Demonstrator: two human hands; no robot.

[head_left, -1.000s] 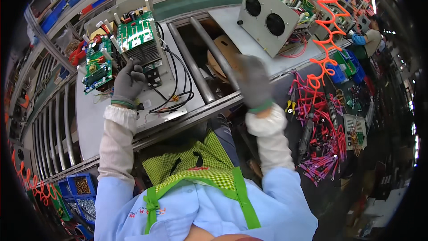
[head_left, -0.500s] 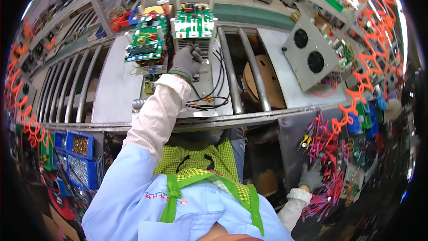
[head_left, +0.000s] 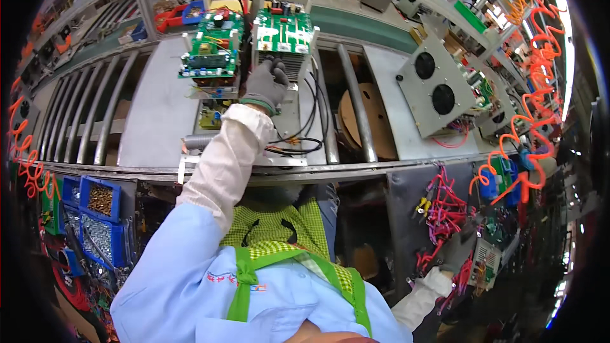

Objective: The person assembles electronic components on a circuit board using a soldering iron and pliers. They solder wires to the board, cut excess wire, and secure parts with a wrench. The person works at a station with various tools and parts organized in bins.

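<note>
My left hand (head_left: 265, 86), in a grey glove, is at the front of a finned heatsink (head_left: 289, 65) under a green circuit board (head_left: 281, 33). Its fingers are curled in; what they hold, if anything, is hidden. To its left stands a second green circuit board (head_left: 213, 47) on its own stack. Black cables (head_left: 323, 114) loop on the metal plate just right of the hand. Off to the lower right, my gloved right hand (head_left: 459, 253) reaches among pink and red wires (head_left: 448, 213) with ring ends. Its fingers are dark and unclear.
A grey panel with two fans (head_left: 435, 86) stands tilted on the right of the roller line (head_left: 356, 101). Blue bins (head_left: 100, 200) with brass-coloured and silver fasteners sit at the lower left. Orange coiled hoses (head_left: 540, 89) hang on the right. A round brown disc (head_left: 367, 121) lies below the rollers.
My right hand has moved slightly right and turned among the wires, beside a small metal-cased board. My left hand stays at the heatsink. The whole view has shifted a little.
</note>
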